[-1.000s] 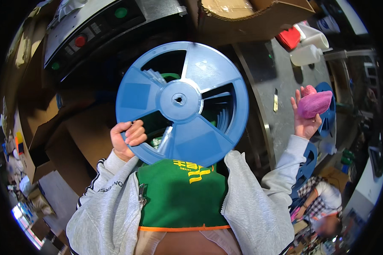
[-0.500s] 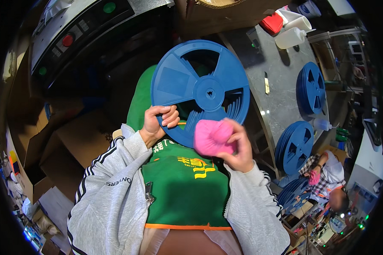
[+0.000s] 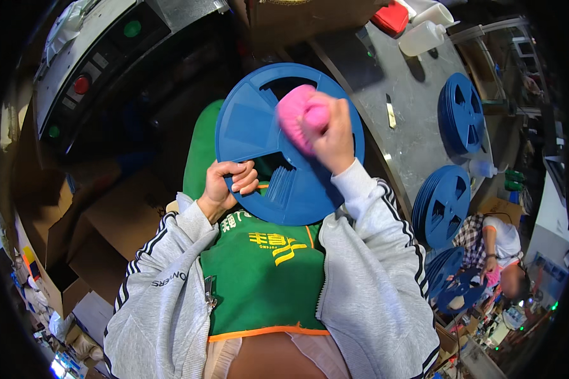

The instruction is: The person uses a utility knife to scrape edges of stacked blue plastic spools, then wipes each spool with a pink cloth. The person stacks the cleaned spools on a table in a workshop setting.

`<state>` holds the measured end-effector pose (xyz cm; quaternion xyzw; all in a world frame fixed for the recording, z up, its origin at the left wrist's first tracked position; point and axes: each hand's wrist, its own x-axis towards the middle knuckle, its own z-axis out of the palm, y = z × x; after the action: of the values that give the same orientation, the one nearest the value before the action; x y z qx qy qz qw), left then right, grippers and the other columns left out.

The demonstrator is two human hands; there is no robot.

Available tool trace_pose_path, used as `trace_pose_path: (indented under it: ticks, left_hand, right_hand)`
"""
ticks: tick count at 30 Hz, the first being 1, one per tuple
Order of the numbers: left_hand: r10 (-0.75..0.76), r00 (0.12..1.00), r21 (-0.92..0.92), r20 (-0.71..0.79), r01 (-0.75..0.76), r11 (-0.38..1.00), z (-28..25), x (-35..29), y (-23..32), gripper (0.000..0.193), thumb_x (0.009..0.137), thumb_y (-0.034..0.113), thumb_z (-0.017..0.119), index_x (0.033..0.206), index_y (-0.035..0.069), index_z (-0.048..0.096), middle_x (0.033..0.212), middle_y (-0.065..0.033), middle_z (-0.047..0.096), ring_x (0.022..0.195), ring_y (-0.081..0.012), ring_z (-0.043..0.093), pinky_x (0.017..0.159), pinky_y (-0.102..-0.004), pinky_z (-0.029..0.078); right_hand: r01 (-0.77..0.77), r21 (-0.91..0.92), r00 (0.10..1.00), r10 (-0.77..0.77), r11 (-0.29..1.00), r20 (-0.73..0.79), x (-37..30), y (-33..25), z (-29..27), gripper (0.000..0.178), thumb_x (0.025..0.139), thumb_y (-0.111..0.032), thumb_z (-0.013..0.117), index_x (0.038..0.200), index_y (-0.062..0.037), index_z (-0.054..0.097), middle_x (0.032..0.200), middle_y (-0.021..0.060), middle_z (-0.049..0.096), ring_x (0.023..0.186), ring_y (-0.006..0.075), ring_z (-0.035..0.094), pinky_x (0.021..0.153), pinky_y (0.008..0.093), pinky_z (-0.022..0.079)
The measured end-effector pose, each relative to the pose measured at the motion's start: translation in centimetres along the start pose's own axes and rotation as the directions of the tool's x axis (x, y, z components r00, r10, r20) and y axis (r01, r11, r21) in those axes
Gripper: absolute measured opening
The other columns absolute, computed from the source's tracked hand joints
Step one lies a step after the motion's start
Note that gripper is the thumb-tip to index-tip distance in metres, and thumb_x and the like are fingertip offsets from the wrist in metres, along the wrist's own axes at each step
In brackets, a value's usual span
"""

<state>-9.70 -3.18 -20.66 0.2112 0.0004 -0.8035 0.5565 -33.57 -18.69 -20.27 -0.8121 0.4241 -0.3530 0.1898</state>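
A stack of blue plastic reels rests upright against my lap, its round face turned up toward me. My left hand grips the lower left rim, with the fingers curled through a cut-out. A bunched pink cloth is held in my right hand, which is somewhat blurred. It lies against the upper right part of the top reel and hides the hub. The layered edges of the reels beneath show through the lower opening.
On the grey table to the right are two more stacks of blue reels, a cutter knife, a white bottle and a red item. Open cardboard boxes stand at left, near a control panel. A co-worker sits at far right.
My right hand has carried the pink cloth up from the lower rim of the reel to beside its hub. The left hand keeps its grip on the rim.
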Motion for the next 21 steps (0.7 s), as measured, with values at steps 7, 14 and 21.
trace_pose_path:
  ticks: [7, 14, 21]
  left_hand:
    - [0.015, 0.999, 0.029, -0.039, -0.014, 0.999, 1.4, 0.7, 0.5, 0.018, 0.085, 0.001, 0.050, 0.069, 0.005, 0.042, 0.056, -0.0016, 0.037, 0.043, -0.0107, 0.037, 0.045, -0.0279, 0.036]
    - [-0.083, 0.996, 0.133, 0.024, 0.079, 0.988, 2.8, 1.9, 0.9, 0.012, 0.085, -0.001, 0.049, 0.075, 0.003, 0.043, 0.056, -0.0023, 0.038, 0.043, -0.0110, 0.039, 0.044, -0.0291, 0.034]
    - [-0.151, 0.978, 0.053, 0.148, 0.144, 0.988, 1.8, 2.2, 0.8, 0.062, 0.103, 0.056, 0.028, 0.091, 0.000, 0.054, 0.071, -0.0051, 0.046, 0.056, -0.0142, 0.044, 0.061, -0.0321, 0.042]
  right_hand:
    - [-0.568, -0.050, 0.801, 0.538, 0.821, -0.263, 6.3, 2.7, 0.1, 0.036, 0.083, -0.018, 0.076, 0.107, 0.0008, 0.056, 0.102, 0.0207, 0.063, 0.099, 0.0406, 0.060, 0.085, 0.0452, 0.050]
    - [0.398, 0.225, 0.879, -0.440, 0.890, 0.186, 8.6, -6.0, 5.2, 0.037, 0.074, -0.014, 0.071, 0.107, -0.0050, 0.058, 0.091, 0.0147, 0.056, 0.090, 0.0336, 0.052, 0.079, 0.0424, 0.043]
    - [-0.266, -0.014, 0.961, 0.266, 0.964, 0.076, 5.7, -3.3, -0.9, 0.036, 0.081, -0.015, 0.074, 0.110, -0.0035, 0.057, 0.103, 0.0205, 0.060, 0.095, 0.0387, 0.059, 0.083, 0.0440, 0.049]
